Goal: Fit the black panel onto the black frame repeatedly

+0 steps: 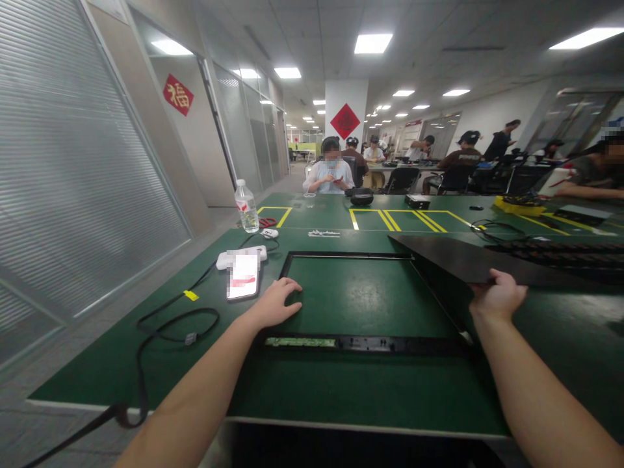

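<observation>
On a green tabletop (341, 390), a water bottle (246, 207) stands at far left, with a phone (243, 275) and a looped black cable (160, 331) nearer. The left hand (275, 302) lies flat on the left side of a black frame (361, 343), its fingers released and gripping nothing. The frame lies flat at centre. To the right, the right hand (497, 296) has its fingers clenched on the near edge of a dark panel (463, 260), which is tilted above the frame's right side.

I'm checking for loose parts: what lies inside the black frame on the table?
Only bare green table shows inside the black frame; the left hand rests at its left edge. The dark panel in the right hand covers the frame's far right part.
</observation>
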A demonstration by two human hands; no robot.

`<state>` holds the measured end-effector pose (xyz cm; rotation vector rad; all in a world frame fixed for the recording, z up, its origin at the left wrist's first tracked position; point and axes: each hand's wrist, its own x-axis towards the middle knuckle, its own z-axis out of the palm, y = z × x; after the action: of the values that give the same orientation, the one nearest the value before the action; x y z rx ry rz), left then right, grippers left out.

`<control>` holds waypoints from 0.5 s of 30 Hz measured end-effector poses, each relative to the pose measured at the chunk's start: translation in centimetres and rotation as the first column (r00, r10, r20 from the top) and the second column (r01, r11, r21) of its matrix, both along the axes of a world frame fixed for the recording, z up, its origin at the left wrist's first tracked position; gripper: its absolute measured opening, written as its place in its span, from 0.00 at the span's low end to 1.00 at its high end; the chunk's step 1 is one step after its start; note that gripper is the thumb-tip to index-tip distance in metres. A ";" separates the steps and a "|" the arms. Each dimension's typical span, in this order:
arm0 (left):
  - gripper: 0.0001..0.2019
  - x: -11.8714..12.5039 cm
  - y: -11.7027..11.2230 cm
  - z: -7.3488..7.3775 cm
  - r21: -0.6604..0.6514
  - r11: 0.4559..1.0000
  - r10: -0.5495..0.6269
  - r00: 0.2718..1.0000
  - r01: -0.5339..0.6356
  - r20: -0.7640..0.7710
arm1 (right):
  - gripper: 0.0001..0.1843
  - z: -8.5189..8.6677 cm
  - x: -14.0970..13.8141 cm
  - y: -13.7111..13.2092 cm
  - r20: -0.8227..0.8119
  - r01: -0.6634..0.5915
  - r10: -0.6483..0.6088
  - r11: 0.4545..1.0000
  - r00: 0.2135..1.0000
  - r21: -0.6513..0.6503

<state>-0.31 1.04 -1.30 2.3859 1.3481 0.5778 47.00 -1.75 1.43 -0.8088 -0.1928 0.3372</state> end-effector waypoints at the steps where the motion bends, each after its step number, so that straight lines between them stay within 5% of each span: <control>1: 0.19 0.0 0.0 0.0 -0.001 1.000 0.005 1.000 -0.005 -0.007 | 0.28 -0.1 0.0 0.1 -0.002 -0.009 0.009 1.000 1.000 -0.015; 15: 0.20 0.3 -0.4 0.7 -0.013 1.000 0.009 0.999 -0.010 -0.052 | 0.27 -1.1 -0.3 0.6 -0.081 -0.113 0.099 0.977 0.992 -0.183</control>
<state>0.02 0.65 -0.59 2.4009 1.3813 0.5117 46.69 -1.13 0.36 -0.9733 -0.1391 0.4895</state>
